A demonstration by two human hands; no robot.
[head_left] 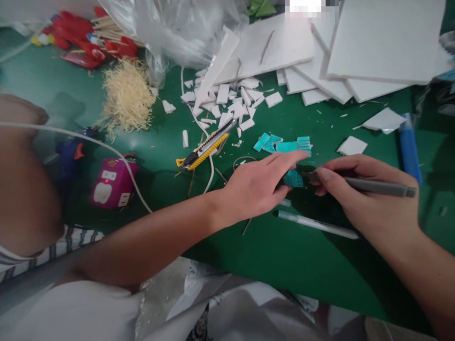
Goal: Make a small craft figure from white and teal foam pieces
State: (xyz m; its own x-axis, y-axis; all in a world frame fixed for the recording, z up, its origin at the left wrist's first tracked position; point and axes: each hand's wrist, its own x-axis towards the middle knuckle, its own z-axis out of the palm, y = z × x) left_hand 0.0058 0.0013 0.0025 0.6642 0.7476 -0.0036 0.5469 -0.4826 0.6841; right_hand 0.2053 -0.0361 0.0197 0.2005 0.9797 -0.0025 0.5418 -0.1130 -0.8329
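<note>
My left hand (pixel 258 185) is closed on a small teal foam piece (pixel 294 178) with dark dots, pinched between thumb and fingers just above the table. In my right hand (pixel 359 189) is a slim grey pen (pixel 377 185), its tip pointing left towards the teal piece. Whether the tip touches is hard to make out. Beyond my left fingers lie several teal painted pieces (pixel 272 143), some striped or dotted. Below my hands rests a teal-tipped marker (pixel 316 225), uncapped, with what looks like its clear cap (pixel 285 202) beside my left thumb.
A yellow utility knife (pixel 206 147) lies left of my hands, near white foam scraps (pixel 222 97). White foam sheets (pixel 386 42) are stacked behind. Further left are a straw-like pile (pixel 128 94), a magenta power adapter (pixel 113 183), a white cord (pixel 133 173) and another person's arm (pixel 26 175).
</note>
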